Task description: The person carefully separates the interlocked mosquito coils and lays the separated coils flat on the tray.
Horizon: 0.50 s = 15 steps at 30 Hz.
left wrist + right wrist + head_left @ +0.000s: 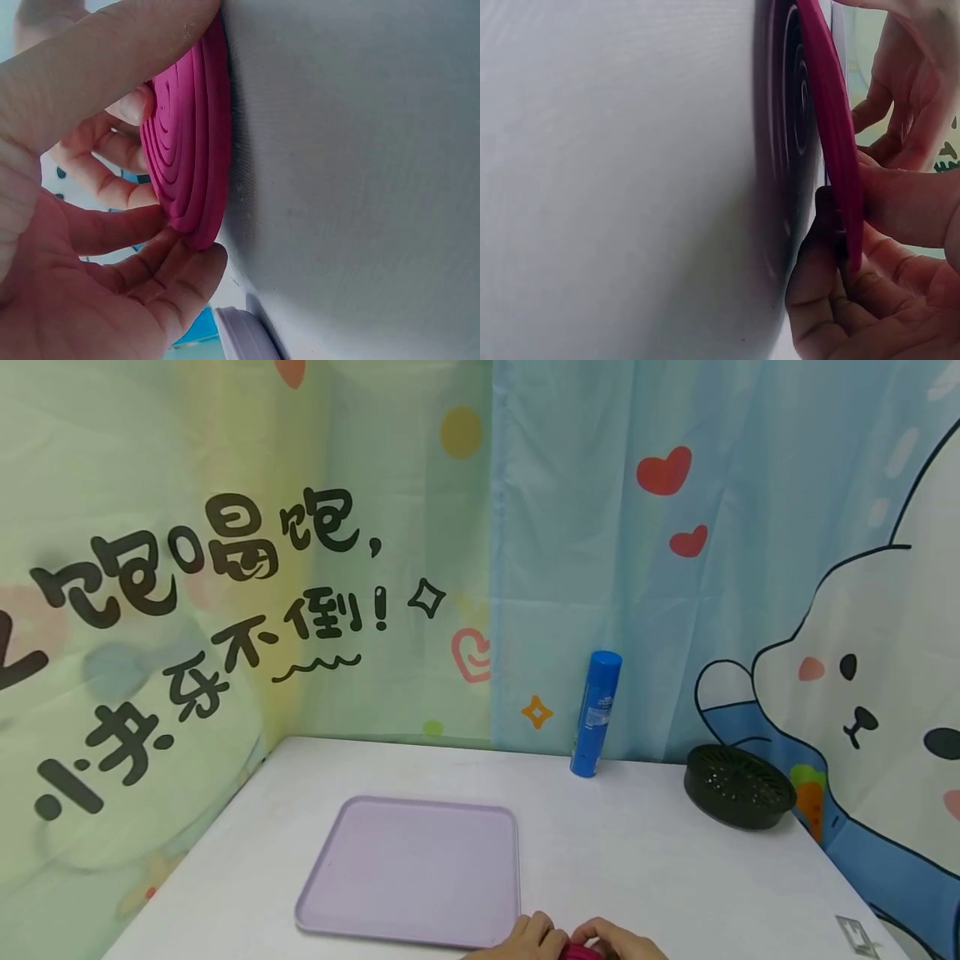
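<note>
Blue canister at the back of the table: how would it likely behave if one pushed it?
Pushed near its top, the blue canister would probably tip, being tall and narrow and standing on end. Once lying down, it may well roll, since its sides look round.

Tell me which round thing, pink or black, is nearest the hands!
The pink ridged disc: the left hand and right hand hold it. The black dish sits untouched, near the far right corner of the table.
</note>
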{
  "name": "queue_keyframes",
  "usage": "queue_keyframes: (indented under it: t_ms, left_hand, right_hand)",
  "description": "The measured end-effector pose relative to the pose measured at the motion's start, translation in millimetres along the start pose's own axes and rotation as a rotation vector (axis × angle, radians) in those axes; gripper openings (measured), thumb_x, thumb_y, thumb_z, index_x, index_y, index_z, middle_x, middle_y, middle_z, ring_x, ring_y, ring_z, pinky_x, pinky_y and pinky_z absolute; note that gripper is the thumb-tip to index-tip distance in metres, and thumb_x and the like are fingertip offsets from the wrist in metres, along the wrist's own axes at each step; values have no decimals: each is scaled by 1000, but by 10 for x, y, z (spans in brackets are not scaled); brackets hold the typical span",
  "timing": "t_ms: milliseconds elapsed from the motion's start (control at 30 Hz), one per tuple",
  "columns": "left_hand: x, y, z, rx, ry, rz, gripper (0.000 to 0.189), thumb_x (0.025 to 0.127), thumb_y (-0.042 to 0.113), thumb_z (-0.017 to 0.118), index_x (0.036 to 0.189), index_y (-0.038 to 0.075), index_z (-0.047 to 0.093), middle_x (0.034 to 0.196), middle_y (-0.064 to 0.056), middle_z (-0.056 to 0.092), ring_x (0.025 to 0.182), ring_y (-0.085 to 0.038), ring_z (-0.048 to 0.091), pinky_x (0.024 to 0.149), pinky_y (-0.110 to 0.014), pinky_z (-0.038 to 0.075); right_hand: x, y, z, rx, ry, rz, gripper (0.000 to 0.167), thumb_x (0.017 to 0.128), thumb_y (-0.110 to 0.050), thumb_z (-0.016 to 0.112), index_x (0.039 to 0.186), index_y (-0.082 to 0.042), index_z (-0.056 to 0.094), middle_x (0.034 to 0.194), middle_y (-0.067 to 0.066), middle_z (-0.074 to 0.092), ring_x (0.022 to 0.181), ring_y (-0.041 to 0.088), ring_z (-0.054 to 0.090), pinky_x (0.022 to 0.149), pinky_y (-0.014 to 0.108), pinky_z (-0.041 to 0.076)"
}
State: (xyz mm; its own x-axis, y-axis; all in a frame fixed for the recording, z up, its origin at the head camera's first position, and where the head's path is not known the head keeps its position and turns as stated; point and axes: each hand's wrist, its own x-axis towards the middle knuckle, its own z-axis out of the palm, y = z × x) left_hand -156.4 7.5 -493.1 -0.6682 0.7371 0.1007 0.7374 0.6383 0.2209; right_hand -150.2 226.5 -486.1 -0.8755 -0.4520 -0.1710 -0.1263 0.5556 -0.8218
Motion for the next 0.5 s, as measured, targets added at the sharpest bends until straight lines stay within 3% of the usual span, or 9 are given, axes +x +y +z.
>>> queue_keyframes:
  t_ms: [233, 400, 500]
  left_hand:
    - [-44, -9, 8, -78, 34, -26, 41, 99, 52, 57, 120, 17, 56, 98, 6, 42, 81, -4, 40, 58, -12, 36]
    - [-68, -50, 27, -117, 107, 39, 44, 98, 47, 62, 127, 15, 56, 96, 4, 46, 79, 1, 41, 60, -9, 37]
    - [-83, -57, 37, -148, 113, 45, 46, 97, 48, 63, 131, 18, 54, 95, 5, 48, 78, 5, 41, 55, -6, 36]
  right_hand:
    - [-32, -10, -16, 72, -2, 20, 44, 87, -25, 79, 119, -2, 59, 88, 1, 65, 77, 11, 62, 68, 22, 51]
    - [-54, -14, -30, 111, -3, 36, 46, 87, -24, 79, 120, 0, 59, 89, 2, 66, 80, 15, 63, 71, 26, 53]
    - [-61, -24, -49, 130, -8, 66, 49, 85, -27, 81, 121, -1, 59, 90, 2, 68, 83, 18, 64, 75, 34, 57]
